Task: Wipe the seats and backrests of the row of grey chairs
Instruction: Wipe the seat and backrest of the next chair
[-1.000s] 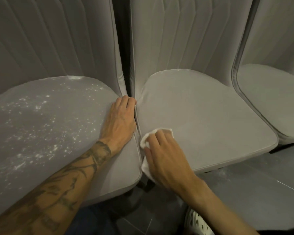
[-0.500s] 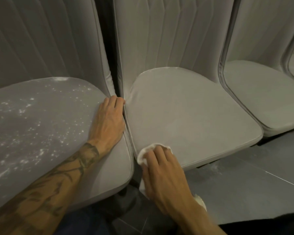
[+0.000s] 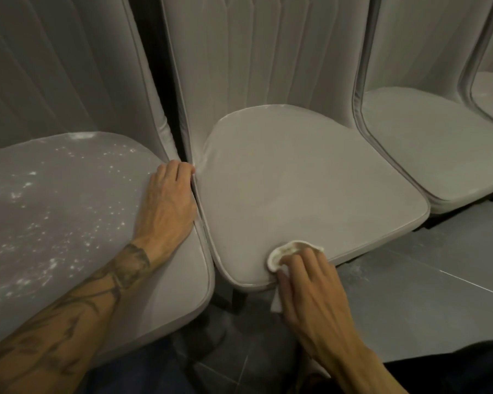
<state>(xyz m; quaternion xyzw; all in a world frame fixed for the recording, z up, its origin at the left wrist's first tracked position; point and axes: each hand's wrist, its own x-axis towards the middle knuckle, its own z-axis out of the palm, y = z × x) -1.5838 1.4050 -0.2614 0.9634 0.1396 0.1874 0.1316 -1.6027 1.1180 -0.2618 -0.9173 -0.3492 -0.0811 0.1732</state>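
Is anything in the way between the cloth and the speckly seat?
Yes. The left hand rests on the right edge of the speckled seat, between the specks and the cloth under the right hand.

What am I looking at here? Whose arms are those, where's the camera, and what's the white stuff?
There is no machine here, just a person cleaning. The camera sits on their head and looks down, so you see their own two arms. The left hand rests on the edge of a grey seat sprinkled with white specks. The right hand presses a white cloth onto the front edge of the middle seat, which looks clean. More grey chairs stand to the right, on a dark tiled floor.
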